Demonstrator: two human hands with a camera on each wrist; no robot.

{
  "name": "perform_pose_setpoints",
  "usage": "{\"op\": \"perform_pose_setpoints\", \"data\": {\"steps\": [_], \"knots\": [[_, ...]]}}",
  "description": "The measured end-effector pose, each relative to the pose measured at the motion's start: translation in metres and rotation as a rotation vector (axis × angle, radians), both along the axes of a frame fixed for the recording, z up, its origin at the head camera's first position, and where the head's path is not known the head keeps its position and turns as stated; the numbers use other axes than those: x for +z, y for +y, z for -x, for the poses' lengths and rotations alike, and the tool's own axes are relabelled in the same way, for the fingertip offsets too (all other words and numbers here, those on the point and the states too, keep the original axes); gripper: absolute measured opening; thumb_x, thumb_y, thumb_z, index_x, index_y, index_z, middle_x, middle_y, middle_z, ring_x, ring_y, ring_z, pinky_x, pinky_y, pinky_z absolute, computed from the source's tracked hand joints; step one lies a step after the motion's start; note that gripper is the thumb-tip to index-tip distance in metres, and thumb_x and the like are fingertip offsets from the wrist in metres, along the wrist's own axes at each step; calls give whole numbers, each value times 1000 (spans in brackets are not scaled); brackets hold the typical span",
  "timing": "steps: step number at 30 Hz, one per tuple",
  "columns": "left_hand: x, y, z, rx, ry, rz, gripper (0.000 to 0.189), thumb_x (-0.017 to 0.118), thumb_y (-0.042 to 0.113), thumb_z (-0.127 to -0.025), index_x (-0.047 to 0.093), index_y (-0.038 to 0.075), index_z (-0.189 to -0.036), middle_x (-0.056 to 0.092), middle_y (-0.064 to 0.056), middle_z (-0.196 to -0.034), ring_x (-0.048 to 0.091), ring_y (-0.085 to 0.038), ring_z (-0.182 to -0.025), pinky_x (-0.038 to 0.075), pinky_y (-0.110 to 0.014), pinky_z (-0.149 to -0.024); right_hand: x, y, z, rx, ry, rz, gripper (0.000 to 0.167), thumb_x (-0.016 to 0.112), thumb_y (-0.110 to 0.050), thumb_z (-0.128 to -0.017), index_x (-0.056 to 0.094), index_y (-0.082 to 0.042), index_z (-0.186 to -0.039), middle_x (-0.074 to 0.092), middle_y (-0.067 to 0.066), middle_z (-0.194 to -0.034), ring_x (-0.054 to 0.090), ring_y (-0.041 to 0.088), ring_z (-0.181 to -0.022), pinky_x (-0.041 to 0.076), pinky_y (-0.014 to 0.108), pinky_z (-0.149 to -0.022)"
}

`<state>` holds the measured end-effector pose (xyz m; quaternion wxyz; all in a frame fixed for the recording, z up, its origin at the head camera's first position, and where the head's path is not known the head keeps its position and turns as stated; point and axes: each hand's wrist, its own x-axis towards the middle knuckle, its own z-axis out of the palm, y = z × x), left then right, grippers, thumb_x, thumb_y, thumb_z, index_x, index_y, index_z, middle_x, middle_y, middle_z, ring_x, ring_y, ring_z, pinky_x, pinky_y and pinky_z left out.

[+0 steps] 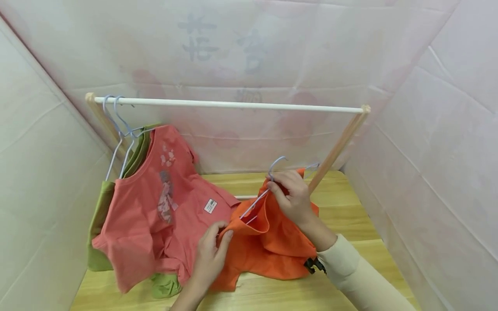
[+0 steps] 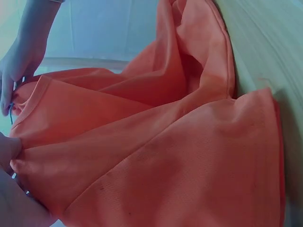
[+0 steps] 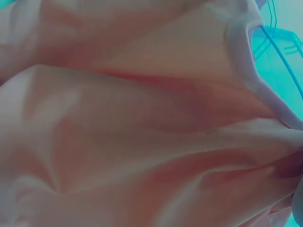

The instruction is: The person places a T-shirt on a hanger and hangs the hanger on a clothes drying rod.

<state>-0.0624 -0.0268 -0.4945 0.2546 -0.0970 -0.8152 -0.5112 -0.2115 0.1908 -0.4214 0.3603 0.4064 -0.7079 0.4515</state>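
An orange T-shirt lies partly over the tabletop, its neckline raised between both hands. A pale lavender hanger passes through the neck opening, its hook upright above the collar. My right hand pinches the hanger just below the hook, with orange fabric bunched beside the fingers. At the shirt's near shoulder, my left hand pinches the fabric between thumb and fingers. The left wrist view shows the orange sleeve and body spread out from that grip. In the right wrist view, the neckline edge runs beside a hanger wire.
A clothes rack has a white bar and wooden posts. At its left end hang a coral T-shirt and a green garment on lavender hangers. Another hanger shows behind the orange shirt. Pale fabric walls enclose the wooden tabletop.
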Motion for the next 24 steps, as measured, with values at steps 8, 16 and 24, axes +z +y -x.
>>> {"op": "perform_pose_setpoints", "data": {"steps": [8,16,24], "knots": [[5,7,12,-57,16,0,13,64,7,-97,61,11,-109,61,2,-92,55,-10,-80,46,-18,-69,-11,-12,-18,-11,-41,-62,17,77,-6,-83,77,-7,-101,75,1,-97,65,23,-92,49,32,-89],[11,15,23,-63,105,-5,16,64,1,-95,61,6,-110,64,-1,-95,59,-10,-83,48,-18,-73,-22,-28,-33,32,-54,-102,15,77,-9,-85,78,-12,-100,74,-1,-98,64,19,-93,52,30,-84],[21,24,30,-80,110,-42,17,63,0,-96,60,6,-111,67,-3,-101,64,-13,-89,51,-19,-77,-25,-36,-47,140,-53,-102,22,70,-7,-86,76,-9,-107,74,5,-103,66,21,-95,55,34,-83]]}}
